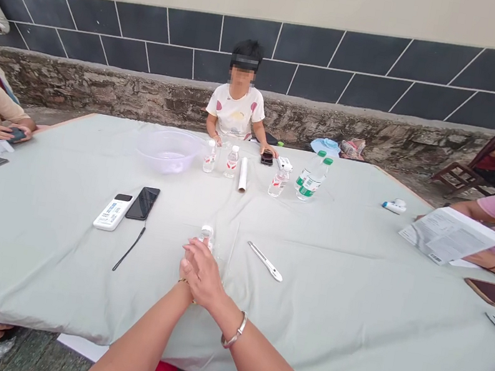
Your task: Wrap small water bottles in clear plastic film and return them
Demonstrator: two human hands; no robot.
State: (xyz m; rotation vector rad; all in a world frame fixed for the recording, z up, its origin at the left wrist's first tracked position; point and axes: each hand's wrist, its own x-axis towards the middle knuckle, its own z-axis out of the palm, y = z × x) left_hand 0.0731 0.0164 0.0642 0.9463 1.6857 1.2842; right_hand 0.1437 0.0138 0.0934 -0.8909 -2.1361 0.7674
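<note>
My two hands meet over the cloth-covered table (323, 325), just in front of a small clear bottle (206, 233) with a white cap. My right hand (203, 272) lies over my left hand (184, 270), its fingers stretched out and pointing up to the left. Most of my left hand is hidden beneath it, so its fingers cannot be made out. No object shows in my right hand. A white cutter knife (265, 261) lies to the right of the hands. Off to their left are a black phone (143, 203) with a strap and a white power bank (113, 212).
Across the table sits a person (236, 111) behind a purple basin (170, 152), small bottles (232, 162), a white roll (243, 175) and green-capped bottles (313, 181). People sit at both sides; one holds papers (452, 234).
</note>
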